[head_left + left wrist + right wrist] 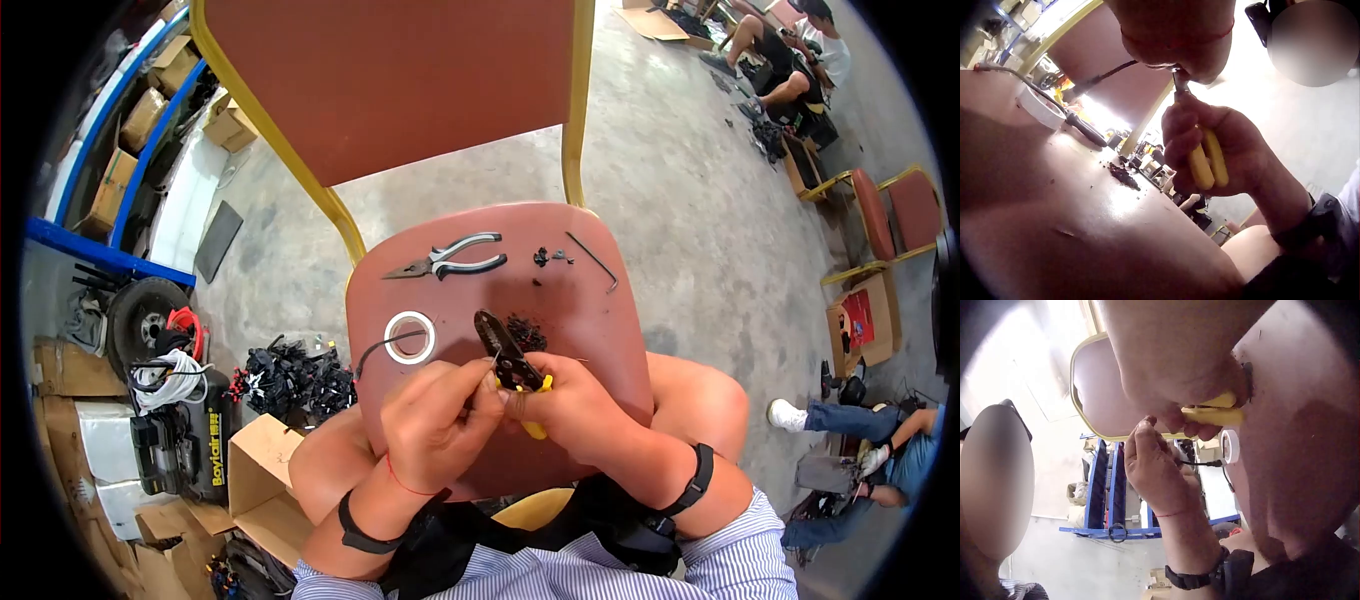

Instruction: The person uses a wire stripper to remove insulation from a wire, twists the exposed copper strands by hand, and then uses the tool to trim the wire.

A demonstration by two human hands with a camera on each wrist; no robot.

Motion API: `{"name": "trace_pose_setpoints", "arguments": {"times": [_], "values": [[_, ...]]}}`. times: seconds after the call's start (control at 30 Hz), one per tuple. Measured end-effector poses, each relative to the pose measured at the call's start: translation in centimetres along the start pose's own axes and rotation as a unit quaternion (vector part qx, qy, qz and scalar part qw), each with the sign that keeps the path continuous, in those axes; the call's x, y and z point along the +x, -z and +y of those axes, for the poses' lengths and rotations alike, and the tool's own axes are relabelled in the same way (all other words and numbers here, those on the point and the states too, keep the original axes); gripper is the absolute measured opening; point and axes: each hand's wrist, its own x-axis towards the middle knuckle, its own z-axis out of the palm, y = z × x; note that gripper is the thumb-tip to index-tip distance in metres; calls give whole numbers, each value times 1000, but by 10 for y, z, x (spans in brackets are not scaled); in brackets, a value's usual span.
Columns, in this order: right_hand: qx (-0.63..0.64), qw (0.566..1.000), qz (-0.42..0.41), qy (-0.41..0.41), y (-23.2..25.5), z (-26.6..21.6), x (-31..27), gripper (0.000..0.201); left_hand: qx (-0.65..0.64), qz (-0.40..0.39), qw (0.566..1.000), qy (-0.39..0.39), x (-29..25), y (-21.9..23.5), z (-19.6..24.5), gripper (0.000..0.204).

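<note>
Over the red chair seat my right hand grips the yellow handles of a wire stripper, whose dark head points away from me. My left hand pinches a thin black wire at the tool's jaws; the wire trails left past a white tape roll. In the right wrist view the left hand pinches the wire beside the yellow handles. A small pile of black wire scraps lies just beyond the tool.
Grey-handled pliers, a bent hex key and small black bits lie at the seat's far side. A cardboard box and a heap of black parts sit on the floor at left. People sit at right.
</note>
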Motion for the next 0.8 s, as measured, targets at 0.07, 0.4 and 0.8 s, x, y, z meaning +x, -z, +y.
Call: {"name": "trace_pose_setpoints", "arguments": {"times": [0.07,0.4,0.8], "values": [[1,1000,5,7,0,3,1,24,0,-8,1000,-1,-1,0,0,18],[122,973,168,98,58,-32,2,10,46,35,996,-64,-3,33,3,15],[8,989,-103,-104,35,-10,7,20,-64,-6,995,81,4,4,-30,9]]}}
